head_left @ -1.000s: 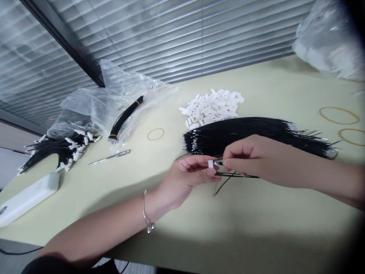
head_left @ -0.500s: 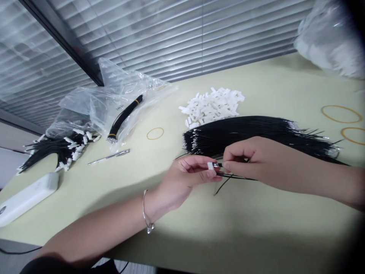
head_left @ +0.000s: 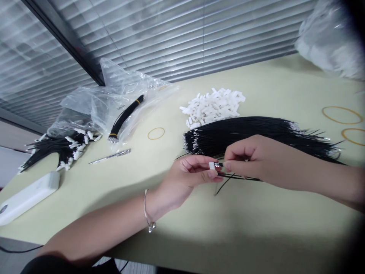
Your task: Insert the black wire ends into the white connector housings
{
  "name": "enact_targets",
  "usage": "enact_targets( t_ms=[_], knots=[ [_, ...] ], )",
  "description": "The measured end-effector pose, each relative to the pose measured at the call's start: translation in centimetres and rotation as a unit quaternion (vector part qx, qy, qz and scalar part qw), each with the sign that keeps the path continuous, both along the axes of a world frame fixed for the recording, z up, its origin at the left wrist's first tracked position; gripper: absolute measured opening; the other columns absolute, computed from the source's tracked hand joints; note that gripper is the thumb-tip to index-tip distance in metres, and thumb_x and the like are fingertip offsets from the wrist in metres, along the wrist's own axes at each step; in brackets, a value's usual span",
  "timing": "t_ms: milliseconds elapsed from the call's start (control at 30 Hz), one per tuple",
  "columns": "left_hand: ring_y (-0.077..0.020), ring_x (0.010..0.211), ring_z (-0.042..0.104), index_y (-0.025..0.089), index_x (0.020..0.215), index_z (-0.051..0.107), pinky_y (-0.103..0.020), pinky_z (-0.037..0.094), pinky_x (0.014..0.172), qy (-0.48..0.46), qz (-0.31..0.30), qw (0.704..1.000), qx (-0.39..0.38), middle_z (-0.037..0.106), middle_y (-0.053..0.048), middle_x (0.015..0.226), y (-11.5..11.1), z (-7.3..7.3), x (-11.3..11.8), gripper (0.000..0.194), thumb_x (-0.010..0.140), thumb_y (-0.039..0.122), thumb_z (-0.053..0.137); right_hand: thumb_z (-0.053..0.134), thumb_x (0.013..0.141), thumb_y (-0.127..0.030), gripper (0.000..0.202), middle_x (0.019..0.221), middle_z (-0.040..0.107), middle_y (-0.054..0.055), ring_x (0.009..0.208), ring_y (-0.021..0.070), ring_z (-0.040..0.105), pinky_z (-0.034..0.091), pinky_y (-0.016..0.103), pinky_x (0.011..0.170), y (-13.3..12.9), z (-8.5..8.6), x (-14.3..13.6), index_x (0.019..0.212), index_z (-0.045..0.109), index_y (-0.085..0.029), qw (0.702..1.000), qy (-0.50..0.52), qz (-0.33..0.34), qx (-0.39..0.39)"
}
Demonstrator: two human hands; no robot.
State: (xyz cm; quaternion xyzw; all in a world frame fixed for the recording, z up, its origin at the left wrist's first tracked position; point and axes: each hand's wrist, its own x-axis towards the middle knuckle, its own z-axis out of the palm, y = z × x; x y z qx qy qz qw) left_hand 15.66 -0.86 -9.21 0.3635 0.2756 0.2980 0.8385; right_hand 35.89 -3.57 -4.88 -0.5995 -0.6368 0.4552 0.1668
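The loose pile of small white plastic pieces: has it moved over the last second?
No. The pile keeps its place against the grey slatted window blinds; a slight drift carries both together, which looks like camera movement.

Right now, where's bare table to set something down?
Bare: the near table, this side of the left hand and right hand; the back patch between the white pile and plastic bag at right; the strip between the pen and left forearm.

Crowded: around both hands, black wires beyond; the left end, with white case, white-tipped wires and crumpled plastic.
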Motion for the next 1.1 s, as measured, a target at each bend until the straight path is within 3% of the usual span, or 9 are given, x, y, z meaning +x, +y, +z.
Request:
enact_targets(
  t_ms=[267,400,567,667,1100],
  knots=[
    [-0.0110,0.079,0.072,0.018,0.086,0.079,-0.028,0.063,0.080,0.004,-0.002,1.000,-0.004,0.078,-0.002,0.083,0.0,0.0,0.0,0.018,0.071,0.010,0.085,0.062,0.076,-0.040,0.026,0.050,0.043,-0.004,0.047,0.0097,0.032,0.021,0.024,0.041,0.0,0.0,-0.4,0.059,0.062,-0.020,1.000,-0.001,0.001,0.030],
    [-0.0119,0.081,0.073,0.018,0.088,0.079,-0.028,0.062,0.080,-0.001,0.003,1.000,-0.007,0.078,-0.003,0.085,0.1,0.0,-0.1,0.019,0.072,0.010,0.085,0.060,0.080,-0.044,0.027,0.054,0.050,-0.004,0.050,0.0104,0.037,0.025,0.025,0.044,0.3,0.3,0.2,0.066,0.067,-0.022,0.999,0.008,0.018,0.042],
    [-0.0122,0.078,0.071,0.016,0.089,0.079,-0.030,0.061,0.080,0.006,-0.002,1.000,-0.013,0.077,-0.003,0.082,0.1,0.0,0.0,0.021,0.070,0.012,0.086,0.059,0.085,-0.043,0.026,0.073,0.068,-0.001,0.067,0.0144,0.055,0.038,0.029,0.061,1.3,0.6,1.2,0.075,0.072,-0.023,0.989,-0.022,-0.007,0.145],
    [-0.0124,0.078,0.071,0.016,0.090,0.078,-0.031,0.061,0.080,0.010,-0.003,1.000,-0.013,0.076,-0.004,0.083,0.1,0.1,0.0,0.020,0.071,0.013,0.085,0.059,0.090,-0.042,0.027,0.089,0.071,0.003,0.082,0.0172,0.060,0.040,0.032,0.075,1.8,0.6,1.5,0.078,0.071,-0.021,0.983,-0.029,-0.001,0.181],
    [-0.0139,0.079,0.070,0.016,0.090,0.078,-0.033,0.059,0.080,0.022,-0.010,1.000,-0.013,0.075,-0.004,0.083,0.2,0.1,0.0,0.021,0.071,0.013,0.085,0.055,0.091,-0.046,0.032,0.086,0.077,0.001,0.082,0.0188,0.067,0.043,0.032,0.073,2.3,0.2,1.7,0.083,0.074,-0.022,0.986,-0.054,-0.008,0.155]
  ],
)
